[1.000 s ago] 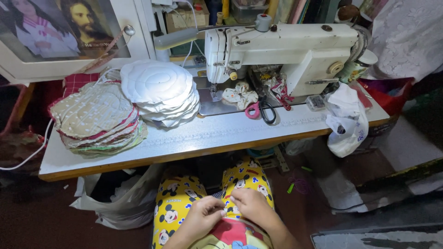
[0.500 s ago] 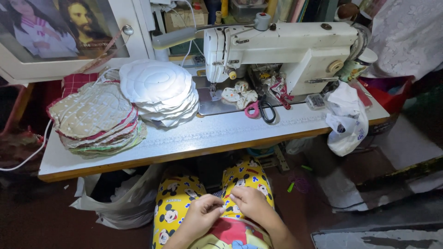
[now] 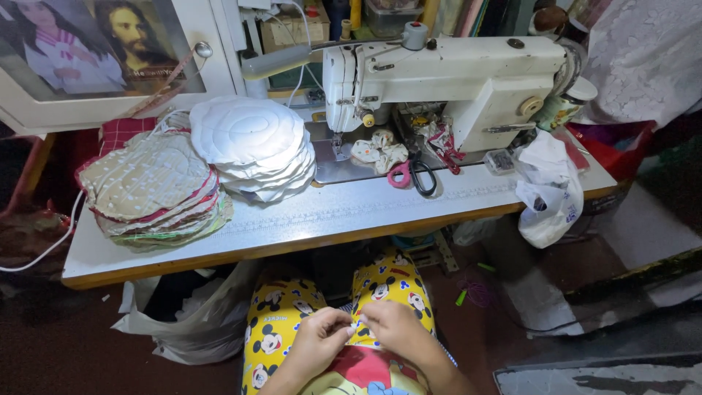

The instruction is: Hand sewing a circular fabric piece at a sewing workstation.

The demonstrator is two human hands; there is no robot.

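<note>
1. Head view, looking straight down: the left hand [image 3: 316, 345] and right hand [image 3: 395, 333] meet over the lap, above the yellow cartoon-print shorts [image 3: 380, 285] and below the front edge of the pale grey sewing table [image 3: 351, 216].
2. Both hands are curled, fingertips pinched toward each other. A small thing seems to be caught between them, but it is too small and too hidden to name, so I cannot tell what either hand has hold of.
3. That pinch point sits between the two hands, just right of the left fingertips and just left of the right ones; neither hand is clearly nearer to it.
4. Whatever is pinched shows no long axis. The hands themselves line up left to right, parallel to the table edge.
5. Everything on the table lies up and away from the hands, across the table edge: the stack of white quilted round fabric pieces [image 3: 252, 146] is ahead and slightly left, so nearer the left hand.
6. Beside it, further left, lies the stack of beige and red patterned quilted pieces [image 3: 150, 190], the two stacks touching.
7. Ahead and right stand the cream sewing machine [image 3: 446, 77] and the pink-handled scissors [image 3: 413, 175], nearer the right hand, well apart from both.
</note>
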